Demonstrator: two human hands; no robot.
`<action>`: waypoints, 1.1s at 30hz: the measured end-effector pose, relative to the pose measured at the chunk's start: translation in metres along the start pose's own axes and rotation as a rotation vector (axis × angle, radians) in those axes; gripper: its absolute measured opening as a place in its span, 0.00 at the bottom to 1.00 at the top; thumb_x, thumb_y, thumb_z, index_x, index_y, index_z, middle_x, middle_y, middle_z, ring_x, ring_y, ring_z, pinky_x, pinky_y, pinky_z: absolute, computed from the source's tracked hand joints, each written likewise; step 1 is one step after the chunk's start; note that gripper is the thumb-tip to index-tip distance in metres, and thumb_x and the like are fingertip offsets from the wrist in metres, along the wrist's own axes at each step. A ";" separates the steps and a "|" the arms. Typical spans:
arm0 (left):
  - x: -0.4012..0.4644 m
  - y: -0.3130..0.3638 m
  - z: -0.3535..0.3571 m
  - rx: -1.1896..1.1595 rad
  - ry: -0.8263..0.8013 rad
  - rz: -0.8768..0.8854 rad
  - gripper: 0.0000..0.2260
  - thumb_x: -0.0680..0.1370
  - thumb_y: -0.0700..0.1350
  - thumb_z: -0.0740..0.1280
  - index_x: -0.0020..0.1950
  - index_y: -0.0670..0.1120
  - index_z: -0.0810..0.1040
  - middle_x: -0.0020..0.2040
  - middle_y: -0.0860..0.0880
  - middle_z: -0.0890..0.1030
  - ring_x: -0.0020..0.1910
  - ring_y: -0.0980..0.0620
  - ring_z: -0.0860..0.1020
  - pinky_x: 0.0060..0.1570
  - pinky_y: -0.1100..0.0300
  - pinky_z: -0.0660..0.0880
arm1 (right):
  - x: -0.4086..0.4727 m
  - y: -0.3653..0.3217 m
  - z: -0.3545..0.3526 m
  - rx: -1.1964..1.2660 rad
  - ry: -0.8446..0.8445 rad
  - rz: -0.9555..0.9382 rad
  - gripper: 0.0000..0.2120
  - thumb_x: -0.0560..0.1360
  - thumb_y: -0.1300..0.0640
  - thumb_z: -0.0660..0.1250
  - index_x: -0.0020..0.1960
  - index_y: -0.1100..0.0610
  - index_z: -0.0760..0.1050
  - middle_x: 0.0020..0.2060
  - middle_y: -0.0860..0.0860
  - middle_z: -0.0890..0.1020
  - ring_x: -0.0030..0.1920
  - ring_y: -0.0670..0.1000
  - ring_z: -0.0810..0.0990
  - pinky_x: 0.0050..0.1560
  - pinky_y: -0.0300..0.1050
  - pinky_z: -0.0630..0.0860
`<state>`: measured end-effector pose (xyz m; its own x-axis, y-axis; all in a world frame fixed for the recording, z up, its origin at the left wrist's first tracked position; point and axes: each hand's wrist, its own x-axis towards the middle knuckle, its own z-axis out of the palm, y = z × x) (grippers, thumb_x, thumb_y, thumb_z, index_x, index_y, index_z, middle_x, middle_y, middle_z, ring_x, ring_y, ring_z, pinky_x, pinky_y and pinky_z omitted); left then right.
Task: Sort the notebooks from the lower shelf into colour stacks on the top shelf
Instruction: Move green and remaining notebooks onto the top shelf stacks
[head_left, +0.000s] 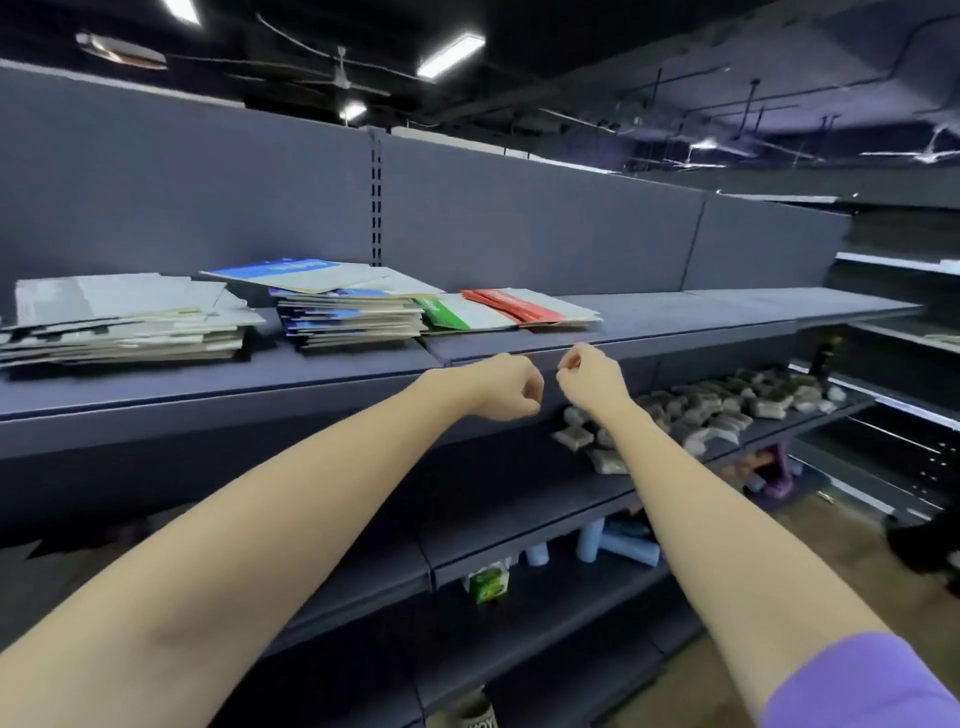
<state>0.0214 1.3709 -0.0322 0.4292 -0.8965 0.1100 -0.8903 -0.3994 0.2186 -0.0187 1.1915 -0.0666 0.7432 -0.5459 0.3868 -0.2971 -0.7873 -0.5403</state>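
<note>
On the top shelf (675, 312) lie four notebook stacks in a row: a tall grey-white stack (124, 322) at the left, a blue stack (343, 312), a thin green stack (457, 314), and a thin red stack (530, 306). My left hand (506, 387) and my right hand (587, 376) hover side by side just in front of the shelf's front edge, below the red stack. Both have curled fingers and hold nothing. The shelf under the top one is mostly hidden behind my arms.
Several small grey packets (727, 410) lie on the lower shelf to the right. Further down stand pale blue bottles (613, 543) and a green carton (488, 584). The grey back panel (519, 228) rises behind the stacks. Another shelving unit (909, 364) stands at the far right.
</note>
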 end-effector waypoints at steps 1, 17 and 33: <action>-0.010 -0.004 0.013 -0.011 -0.030 -0.011 0.07 0.78 0.45 0.64 0.51 0.49 0.81 0.46 0.53 0.78 0.46 0.51 0.76 0.47 0.58 0.71 | -0.014 0.002 0.007 0.004 -0.043 0.011 0.04 0.76 0.59 0.62 0.48 0.54 0.76 0.45 0.50 0.80 0.48 0.54 0.75 0.48 0.45 0.68; -0.208 -0.181 0.133 -0.083 -0.141 -0.623 0.11 0.79 0.44 0.62 0.61 0.49 0.77 0.58 0.48 0.79 0.52 0.48 0.78 0.51 0.52 0.77 | -0.147 -0.093 0.219 0.116 -0.666 -0.137 0.09 0.76 0.60 0.65 0.56 0.57 0.79 0.55 0.55 0.82 0.57 0.56 0.78 0.54 0.45 0.75; -0.331 -0.256 0.169 -0.070 -0.093 -1.009 0.20 0.79 0.45 0.62 0.71 0.52 0.72 0.67 0.47 0.76 0.62 0.45 0.75 0.59 0.53 0.74 | -0.186 -0.183 0.360 -0.083 -0.882 -0.555 0.40 0.66 0.34 0.73 0.72 0.49 0.67 0.63 0.52 0.75 0.63 0.56 0.75 0.60 0.51 0.75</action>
<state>0.0819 1.7373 -0.2882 0.9594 -0.1594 -0.2328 -0.1066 -0.9687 0.2241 0.1136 1.5400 -0.3085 0.9518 0.2748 -0.1363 0.2040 -0.8990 -0.3876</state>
